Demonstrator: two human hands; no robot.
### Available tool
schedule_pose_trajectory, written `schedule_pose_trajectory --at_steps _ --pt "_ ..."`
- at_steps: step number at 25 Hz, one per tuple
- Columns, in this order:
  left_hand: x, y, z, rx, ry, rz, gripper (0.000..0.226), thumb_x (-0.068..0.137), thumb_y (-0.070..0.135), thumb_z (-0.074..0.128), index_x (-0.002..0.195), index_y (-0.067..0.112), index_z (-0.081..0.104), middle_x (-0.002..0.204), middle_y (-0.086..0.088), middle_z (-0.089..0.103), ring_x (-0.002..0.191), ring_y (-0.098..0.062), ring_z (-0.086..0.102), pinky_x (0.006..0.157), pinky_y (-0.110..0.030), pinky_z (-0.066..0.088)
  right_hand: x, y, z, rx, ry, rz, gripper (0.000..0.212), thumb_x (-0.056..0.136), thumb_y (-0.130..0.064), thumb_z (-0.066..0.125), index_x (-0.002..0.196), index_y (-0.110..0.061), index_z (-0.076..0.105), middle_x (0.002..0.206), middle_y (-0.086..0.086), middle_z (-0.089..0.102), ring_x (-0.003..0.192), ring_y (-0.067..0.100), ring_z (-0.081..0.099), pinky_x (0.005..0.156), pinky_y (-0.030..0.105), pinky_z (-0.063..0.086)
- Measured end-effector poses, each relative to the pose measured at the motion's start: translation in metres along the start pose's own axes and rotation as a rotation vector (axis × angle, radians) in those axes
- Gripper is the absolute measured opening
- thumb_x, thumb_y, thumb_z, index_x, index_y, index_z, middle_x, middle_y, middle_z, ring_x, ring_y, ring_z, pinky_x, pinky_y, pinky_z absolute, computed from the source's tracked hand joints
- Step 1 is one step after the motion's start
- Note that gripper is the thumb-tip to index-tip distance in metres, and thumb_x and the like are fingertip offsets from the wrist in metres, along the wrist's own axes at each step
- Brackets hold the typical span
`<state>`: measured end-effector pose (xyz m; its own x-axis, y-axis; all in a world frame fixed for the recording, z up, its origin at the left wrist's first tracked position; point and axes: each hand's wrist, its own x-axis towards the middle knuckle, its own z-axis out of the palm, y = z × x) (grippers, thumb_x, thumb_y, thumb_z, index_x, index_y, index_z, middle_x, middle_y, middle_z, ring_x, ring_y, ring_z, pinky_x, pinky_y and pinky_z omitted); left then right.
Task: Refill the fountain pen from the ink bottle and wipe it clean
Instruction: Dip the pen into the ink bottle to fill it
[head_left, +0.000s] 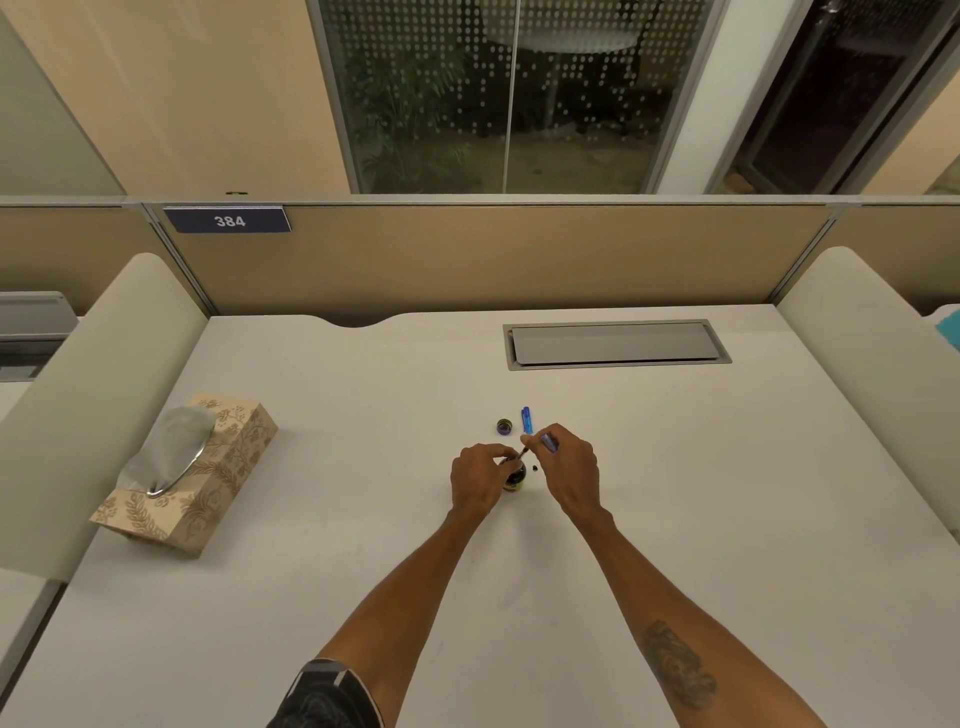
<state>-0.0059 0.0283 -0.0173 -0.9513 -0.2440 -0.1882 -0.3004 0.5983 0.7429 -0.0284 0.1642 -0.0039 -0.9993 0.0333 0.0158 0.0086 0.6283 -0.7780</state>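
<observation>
A small dark ink bottle (515, 479) with a yellow label stands uncapped on the white desk (363, 519). My left hand (478, 480) wraps its left side and steadies it. My right hand (566, 467) pinches a blue fountain pen (540, 446), tilted down to the left, its dark tip over the bottle's mouth. The bottle's round cap (504, 427) lies just behind, and a blue pen part (526, 420) lies beside the cap. A tiny dark piece (536, 470) rests right of the bottle.
A patterned tissue box (218, 467) with a tissue sticking out sits at the left of the desk. A grey cable hatch (615, 344) is set into the desk at the back right. Cream dividers flank both sides, and a partition wall runs along the back.
</observation>
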Motion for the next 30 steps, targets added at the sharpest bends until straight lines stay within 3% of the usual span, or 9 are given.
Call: schedule_pose_trajectory --at_steps 3,5,7,11,16,18,21,26,30 --pt "0.0 0.001 -0.002 0.001 0.0 -0.004 0.021 0.089 0.037 0.069 0.102 0.024 0.08 0.1 0.001 0.078 0.087 -0.016 0.07 0.074 -0.026 0.048 0.004 -0.001 -0.005 0.003 -0.115 -0.009 0.028 0.091 -0.042 0.063 0.11 -0.022 0.064 0.091 -0.007 0.067 0.083 0.01 0.061 0.074 0.028 0.051" --pt "-0.001 0.002 -0.002 -0.003 0.0 -0.002 0.021 0.089 0.036 0.069 0.102 0.024 0.079 0.101 0.001 0.078 0.088 -0.017 0.07 0.075 -0.026 0.049 0.007 0.002 -0.005 0.006 -0.148 -0.088 0.021 0.095 -0.031 0.061 0.11 -0.019 0.067 0.097 -0.002 0.072 0.087 0.015 0.066 0.081 0.035 0.056" --pt "-0.001 0.002 -0.002 -0.006 -0.001 -0.003 0.021 0.089 0.035 0.07 0.103 0.023 0.079 0.103 0.001 0.078 0.09 -0.016 0.07 0.074 -0.023 0.047 0.006 0.004 -0.005 -0.018 -0.12 -0.12 0.015 0.095 -0.025 0.06 0.101 -0.015 0.07 0.089 0.002 0.073 0.077 0.016 0.065 0.072 0.033 0.055" --pt "-0.001 0.002 -0.002 0.007 -0.006 -0.002 0.02 0.09 0.035 0.069 0.103 0.023 0.079 0.104 0.001 0.078 0.089 -0.015 0.069 0.076 -0.023 0.047 0.008 -0.004 -0.006 -0.125 -0.1 -0.044 0.033 0.091 -0.042 0.063 0.087 -0.01 0.065 0.071 0.003 0.064 0.062 0.016 0.054 0.055 0.024 0.038" --pt "0.0 0.002 -0.003 0.015 -0.014 -0.004 0.02 0.089 0.036 0.069 0.101 0.025 0.08 0.101 0.001 0.079 0.087 -0.016 0.069 0.077 -0.027 0.049 0.013 -0.005 -0.014 -0.06 -0.168 -0.109 0.024 0.094 -0.033 0.062 0.11 -0.016 0.069 0.094 0.004 0.073 0.074 0.017 0.065 0.07 0.023 0.052" --pt "0.001 0.002 -0.003 0.016 -0.016 -0.003 0.02 0.089 0.035 0.069 0.102 0.024 0.08 0.101 0.0 0.078 0.087 -0.016 0.07 0.078 -0.026 0.049 0.014 -0.004 -0.015 -0.093 -0.151 -0.14 0.02 0.096 -0.029 0.059 0.1 -0.015 0.072 0.088 0.002 0.073 0.073 0.014 0.063 0.074 0.033 0.056" --pt "0.002 0.002 -0.002 0.003 -0.018 -0.011 0.02 0.089 0.035 0.07 0.102 0.023 0.08 0.1 -0.001 0.079 0.087 -0.017 0.07 0.079 -0.027 0.05 0.015 -0.009 -0.011 -0.164 -0.137 -0.075 0.028 0.093 -0.038 0.062 0.09 -0.011 0.068 0.074 0.001 0.064 0.065 0.016 0.056 0.065 0.033 0.048" --pt "0.003 0.0 -0.003 0.007 -0.024 -0.016 0.022 0.087 0.038 0.07 0.103 0.026 0.08 0.098 0.0 0.079 0.085 -0.018 0.07 0.074 -0.028 0.048 0.019 -0.01 -0.011 -0.132 -0.241 -0.097 0.023 0.092 -0.033 0.063 0.109 -0.017 0.067 0.091 0.001 0.07 0.079 0.025 0.069 0.076 0.033 0.054" --pt "0.004 0.002 -0.003 -0.007 -0.025 -0.023 0.022 0.087 0.037 0.071 0.103 0.025 0.079 0.098 -0.001 0.079 0.085 -0.018 0.07 0.074 -0.027 0.048 0.02 -0.007 -0.006 -0.18 -0.184 -0.084 0.022 0.094 -0.032 0.06 0.091 -0.011 0.069 0.08 0.007 0.072 0.072 0.025 0.068 0.071 0.043 0.057"
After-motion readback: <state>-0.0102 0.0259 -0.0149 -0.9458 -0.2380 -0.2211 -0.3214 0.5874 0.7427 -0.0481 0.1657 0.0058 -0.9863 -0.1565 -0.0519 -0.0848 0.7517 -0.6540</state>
